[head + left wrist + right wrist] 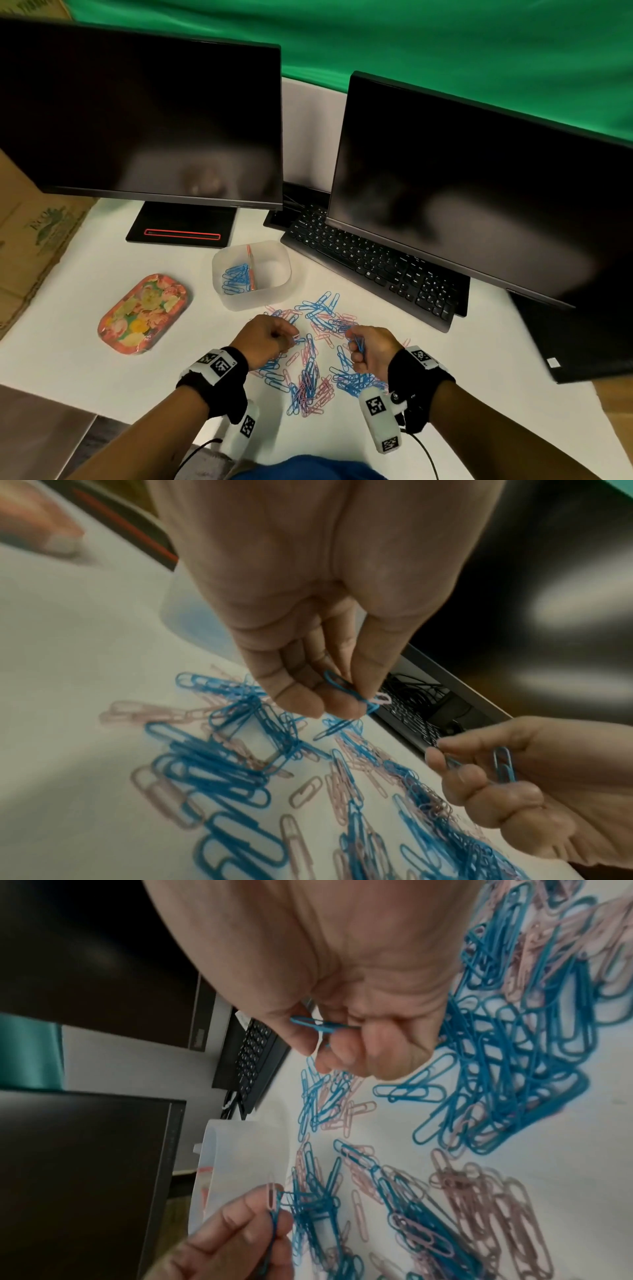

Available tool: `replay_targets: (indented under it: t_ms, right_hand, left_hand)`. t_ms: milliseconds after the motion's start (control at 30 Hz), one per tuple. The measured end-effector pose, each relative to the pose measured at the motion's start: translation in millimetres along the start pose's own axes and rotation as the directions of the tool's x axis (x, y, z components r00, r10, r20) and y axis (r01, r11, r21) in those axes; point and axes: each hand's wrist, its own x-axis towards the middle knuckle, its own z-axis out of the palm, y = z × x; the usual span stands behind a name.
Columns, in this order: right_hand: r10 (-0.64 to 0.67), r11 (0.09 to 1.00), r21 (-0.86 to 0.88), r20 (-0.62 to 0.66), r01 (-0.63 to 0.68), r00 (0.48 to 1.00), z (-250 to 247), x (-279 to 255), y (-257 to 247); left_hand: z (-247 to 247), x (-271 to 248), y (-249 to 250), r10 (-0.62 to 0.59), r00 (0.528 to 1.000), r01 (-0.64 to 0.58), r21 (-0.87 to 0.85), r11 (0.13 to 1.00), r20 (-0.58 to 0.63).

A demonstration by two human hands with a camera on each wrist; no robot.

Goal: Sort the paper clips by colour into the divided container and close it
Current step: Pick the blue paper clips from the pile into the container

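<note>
Blue and pink paper clips (308, 363) lie mixed in a loose pile on the white table. Behind the pile stands the translucent divided container (274, 294), open, with an orange divider (251, 267) and blue clips (236, 279) in its left compartment. My left hand (293, 337) hovers over the pile and pinches a blue clip (341, 687) together with a pink clip (383, 698). My right hand (354, 346) curls round a few blue clips (318, 1024) just right of the pile's middle. The container's right compartment looks empty.
A floral lid (144, 313) lies left of the container. A black keyboard (373, 263) and two dark monitors (479, 192) stand behind and to the right. A monitor base (181, 224) sits behind the container, and cardboard (30, 233) lines the left edge.
</note>
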Motion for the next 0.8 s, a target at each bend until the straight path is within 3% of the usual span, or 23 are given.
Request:
replay_targets:
  t_ms: [100, 200, 267, 467, 567, 700, 800]
  right_hand:
    - [-0.150, 0.945, -0.287, 0.043, 0.156, 0.988, 9.0, -5.6, -2.5]
    - [-0.412, 0.702, -0.559, 0.188, 0.443, 0.891, 25.3, -8.8, -0.8]
    - [-0.460, 0.597, -0.631, 0.237, 0.495, 0.856, 32.8, -6.8, -0.3]
    - [-0.520, 0.570, -0.602, 0.262, 0.558, 0.813, 38.1, -10.1, -6.6]
    - [-0.516, 0.614, -0.592, 0.199, 0.522, 0.833, 32.5, -8.5, -13.4]
    - [-0.472, 0.511, -0.760, 0.143, 0.402, 0.870, 20.9, -2.8, -14.5]
    - [-0.408, 0.513, -0.783, 0.139, 0.353, 0.902, 24.6, -1.2, -14.5]
  left_hand:
    - [1.1, -1.0, 4.7, 0.017, 1.000, -0.017, -0.001, 1.000, -0.001]
    - [3.3, -0.5, 11.0, 0.026, 0.999, -0.025, -0.061, 0.998, 0.024]
    - [5.3, -0.2, 14.8, 0.027, 0.999, -0.024, -0.104, 0.994, 0.032]
    - [3.3, -2.5, 13.7, -0.010, 1.000, 0.011, -0.148, 0.989, 0.005]
    - [-1.6, -5.0, 8.0, -0.024, 1.000, 0.022, -0.125, 0.992, -0.016]
    - [-6.1, -3.6, 2.1, 0.005, 0.997, -0.010, -0.062, 0.998, -0.079]
    - [-10.4, -4.2, 4.7, -0.017, 0.990, -0.010, -0.186, 0.982, -0.140]
